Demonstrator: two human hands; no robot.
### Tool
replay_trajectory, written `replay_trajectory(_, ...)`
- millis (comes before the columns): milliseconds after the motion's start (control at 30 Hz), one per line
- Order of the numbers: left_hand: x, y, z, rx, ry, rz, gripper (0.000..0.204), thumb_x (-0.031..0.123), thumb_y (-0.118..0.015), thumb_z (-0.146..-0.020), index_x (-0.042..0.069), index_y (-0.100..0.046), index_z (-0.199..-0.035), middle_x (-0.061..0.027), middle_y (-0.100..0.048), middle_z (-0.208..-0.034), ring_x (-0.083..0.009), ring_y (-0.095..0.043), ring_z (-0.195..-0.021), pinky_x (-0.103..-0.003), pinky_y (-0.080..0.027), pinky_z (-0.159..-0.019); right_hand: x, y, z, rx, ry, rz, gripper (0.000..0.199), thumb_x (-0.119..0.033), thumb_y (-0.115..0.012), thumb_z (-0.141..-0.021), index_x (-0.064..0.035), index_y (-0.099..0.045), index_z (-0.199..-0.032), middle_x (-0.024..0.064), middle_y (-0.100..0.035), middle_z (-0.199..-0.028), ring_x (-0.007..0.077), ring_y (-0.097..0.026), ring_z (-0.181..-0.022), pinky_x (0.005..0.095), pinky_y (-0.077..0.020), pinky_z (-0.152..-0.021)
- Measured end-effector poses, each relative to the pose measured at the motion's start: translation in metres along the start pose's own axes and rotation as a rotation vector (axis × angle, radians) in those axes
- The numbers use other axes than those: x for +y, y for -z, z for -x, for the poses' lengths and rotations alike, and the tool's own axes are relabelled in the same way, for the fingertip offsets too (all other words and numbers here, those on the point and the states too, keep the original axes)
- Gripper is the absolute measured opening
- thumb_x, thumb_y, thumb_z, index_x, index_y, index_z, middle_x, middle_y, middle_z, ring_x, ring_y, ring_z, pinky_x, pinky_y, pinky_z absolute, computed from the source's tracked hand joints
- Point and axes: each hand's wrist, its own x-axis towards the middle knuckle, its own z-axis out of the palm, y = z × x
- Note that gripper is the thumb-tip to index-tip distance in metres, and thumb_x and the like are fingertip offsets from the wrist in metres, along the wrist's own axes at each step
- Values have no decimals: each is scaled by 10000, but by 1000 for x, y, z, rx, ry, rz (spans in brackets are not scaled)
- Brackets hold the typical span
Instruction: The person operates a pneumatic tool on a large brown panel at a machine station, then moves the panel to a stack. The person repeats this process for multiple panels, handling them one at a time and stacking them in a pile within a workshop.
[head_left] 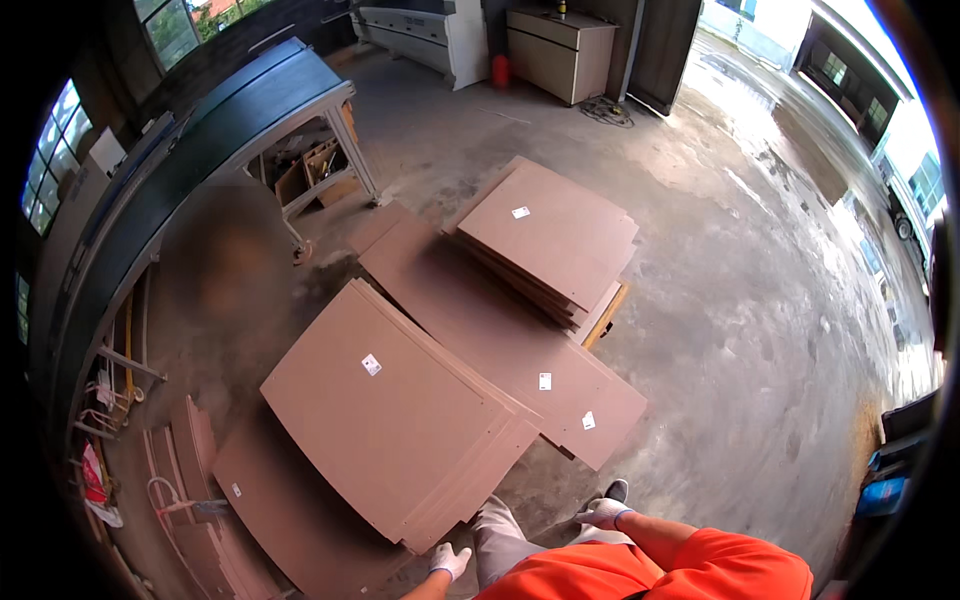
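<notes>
My left hand (452, 562), in a white glove, hangs beside the near corner of a large stack of brown panels (400, 400). Its fingers are slightly apart and nothing shows in them. My right hand (603, 513), also gloved in white, is in front of my body above my shoe, fingers stretched out to the left and holding nothing. The top panel of the near stack bears a small white label (371, 365). Beyond it lies a lower layer of brown panels (500, 350) with labels, and a taller stack of brown panels (550, 230) stands farther off.
A long dark-topped conveyor table (250, 105) runs along the left, with a blurred shape (228, 255) beside it. Narrow brown strips (200, 430) stand at the lower left. At the back are a cabinet (560, 50), a red object (500, 70) and coiled cable (606, 112).
</notes>
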Motion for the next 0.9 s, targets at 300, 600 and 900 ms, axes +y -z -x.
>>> replay_trajectory(300,215,-106,19,-86,-3,-31,548,544,-587,-960,54,-708,-1175,-203,-662,-1098,-335,-638,-1071,-430,-496,-911,260,73,204,548,-150,-646,739,-584,-671,-896,8,-665,-1339,238,-688,-1317,379,-643,-1253,410,-489,-1073)
replay_trajectory(600,655,-127,43,-121,-662,439,371,315,-677,-985,-10,-749,-1149,-52,-745,-981,-144,-651,-889,-319,-529,-852,474,156,237,880,-330,-942,655,-516,-684,-900,27,-699,-1266,247,-700,-1291,360,-661,-1237,415,-503,-1052)
replay_trajectory(900,783,-136,-61,-138,-107,15,631,475,-604,-966,-26,-650,-1347,-247,-664,-1367,-316,-649,-1264,-422,-515,-1026,595,338,205,819,-245,-968,606,-513,-679,-929,3,-712,-1246,162,-764,-1132,324,-720,-969,418,-541,-859)
